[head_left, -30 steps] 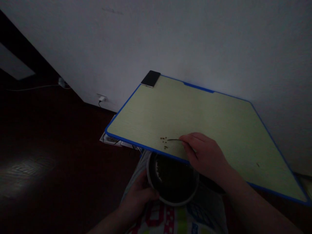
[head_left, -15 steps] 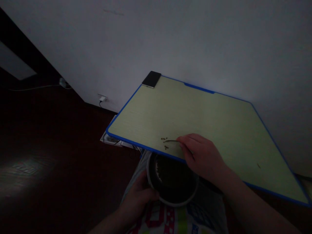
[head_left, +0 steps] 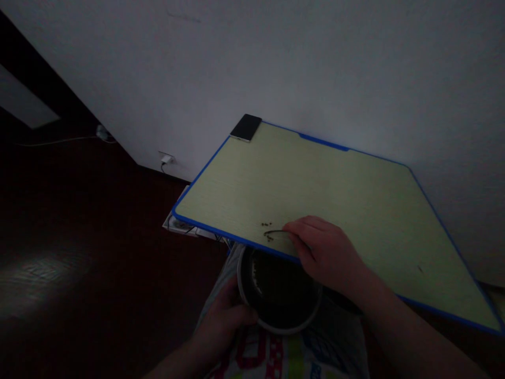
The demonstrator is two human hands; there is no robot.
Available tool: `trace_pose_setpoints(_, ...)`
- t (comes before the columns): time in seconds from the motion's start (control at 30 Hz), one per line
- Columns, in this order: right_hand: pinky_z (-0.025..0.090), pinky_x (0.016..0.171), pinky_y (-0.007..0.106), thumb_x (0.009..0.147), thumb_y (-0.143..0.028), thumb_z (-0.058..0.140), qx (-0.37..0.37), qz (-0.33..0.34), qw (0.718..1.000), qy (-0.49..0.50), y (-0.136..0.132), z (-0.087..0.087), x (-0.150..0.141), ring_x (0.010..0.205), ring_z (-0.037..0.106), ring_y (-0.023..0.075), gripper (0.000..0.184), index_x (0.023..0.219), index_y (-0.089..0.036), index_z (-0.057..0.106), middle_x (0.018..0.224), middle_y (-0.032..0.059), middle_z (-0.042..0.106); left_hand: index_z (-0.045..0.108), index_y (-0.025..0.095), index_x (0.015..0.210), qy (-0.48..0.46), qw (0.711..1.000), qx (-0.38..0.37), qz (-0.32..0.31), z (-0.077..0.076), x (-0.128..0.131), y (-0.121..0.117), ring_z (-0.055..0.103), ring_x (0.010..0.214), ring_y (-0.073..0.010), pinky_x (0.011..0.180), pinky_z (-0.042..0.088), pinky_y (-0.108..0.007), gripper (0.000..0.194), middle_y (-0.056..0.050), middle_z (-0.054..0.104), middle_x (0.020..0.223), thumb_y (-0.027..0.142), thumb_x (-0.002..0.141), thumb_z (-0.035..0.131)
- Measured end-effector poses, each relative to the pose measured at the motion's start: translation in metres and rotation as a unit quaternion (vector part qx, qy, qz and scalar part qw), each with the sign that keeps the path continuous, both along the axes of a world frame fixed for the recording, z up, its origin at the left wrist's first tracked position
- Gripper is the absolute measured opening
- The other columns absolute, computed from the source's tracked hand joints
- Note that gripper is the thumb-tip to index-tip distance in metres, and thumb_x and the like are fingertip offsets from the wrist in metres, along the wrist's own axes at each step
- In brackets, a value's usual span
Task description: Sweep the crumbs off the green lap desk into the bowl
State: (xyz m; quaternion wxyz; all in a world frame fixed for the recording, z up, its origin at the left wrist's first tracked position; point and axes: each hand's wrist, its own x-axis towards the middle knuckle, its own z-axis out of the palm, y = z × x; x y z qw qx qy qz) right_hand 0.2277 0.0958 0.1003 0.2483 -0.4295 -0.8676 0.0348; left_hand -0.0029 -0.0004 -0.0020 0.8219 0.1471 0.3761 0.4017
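Observation:
My right hand [head_left: 323,252] rests on the near edge of a pale green table with a blue rim [head_left: 205,226], fingers closed round a thin dark utensil [head_left: 276,232]. The utensil's tip touches a few small dark crumbs [head_left: 267,231] lying near the table's edge. Just below that edge, over my lap, my left hand [head_left: 223,318] grips the left side of a dark bowl with a light rim [head_left: 246,310]. What the bowl contains is too dark to make out.
A black phone [head_left: 245,127] lies at the table's far left corner, against the white wall. A charger plug [head_left: 165,158] sits in a wall socket low on the left. A power strip with cables [head_left: 177,225] lies under the table's left corner. Dark floor spreads left.
My right hand has slid left and towards the table's edge, dragging the utensil tip through the crumbs. The crumbs lie closer to the edge. The left hand and bowl stay put.

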Motion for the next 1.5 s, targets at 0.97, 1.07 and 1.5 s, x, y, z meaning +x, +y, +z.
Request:
trace_pose_setpoints(0.97,0.063,0.073,0.033,0.102,-0.006,0.052,0.046,0.018,0.999,-0.005,-0.025,0.003,0.007,0.078,0.076,0.0217,0.028,0.108,-0.013,0.079,0.087,0.0101,0.083,0.089,0.024,0.125,0.029,0.997,-0.044,0.052,0.029,-0.003,0.011,0.083,0.112,-0.0376,0.1,0.065,-0.046,0.073,-0.009,0.091,0.114,0.004,0.054,0.088)
trace_pose_setpoints(1.07,0.063,0.071,0.033,0.103,-0.007,0.052,0.043,0.036,0.998,0.002,-0.027,0.002,0.003,0.076,0.076,0.021,0.027,0.108,-0.013,0.078,0.086,0.009,0.082,0.089,0.023,0.125,0.037,0.997,-0.04,0.053,0.027,-0.004,0.01,0.083,0.11,-0.0376,0.1,0.065,-0.045,0.072,-0.01,0.091,0.115,0.006,0.055,0.088)
trace_pose_setpoints(1.5,0.067,0.073,0.032,0.104,-0.009,0.056,0.035,-0.023,0.999,0.013,-0.022,0.01,0.005,0.079,0.081,0.0214,0.025,0.11,-0.016,0.08,0.09,0.0096,0.085,0.088,0.023,0.126,0.007,0.998,-0.033,0.044,0.027,-0.003,0.01,0.083,0.11,-0.0378,0.103,0.063,-0.048,0.069,-0.01,0.091,0.114,0.007,0.059,0.087)
